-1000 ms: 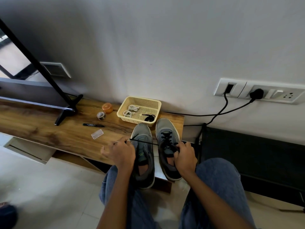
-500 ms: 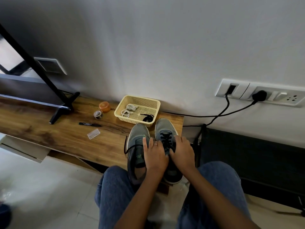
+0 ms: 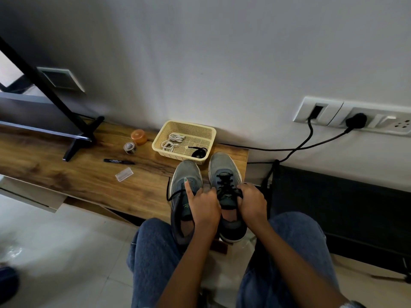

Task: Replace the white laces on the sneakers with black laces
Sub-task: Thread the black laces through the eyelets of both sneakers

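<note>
Black lace (image 3: 224,182) is being worked at the right sneaker (image 3: 225,174)

Lace ends are pinched by both hands, left hand (image 3: 204,203) and right hand (image 3: 252,201); left forefinger is held straight; eyelet rows run away from the fingers.

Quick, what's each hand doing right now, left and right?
Left hand: fingers curled, index finger straight; whether it pinches the black lace cannot be told.
Right hand: curled on the right sneaker at its laces.

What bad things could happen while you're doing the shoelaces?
The shoes' heels hang over the shelf edge, so a hard tug by the right hand might pull the right shoe off. The loose black lace beside the left shoe could snag under the left hand.
</note>
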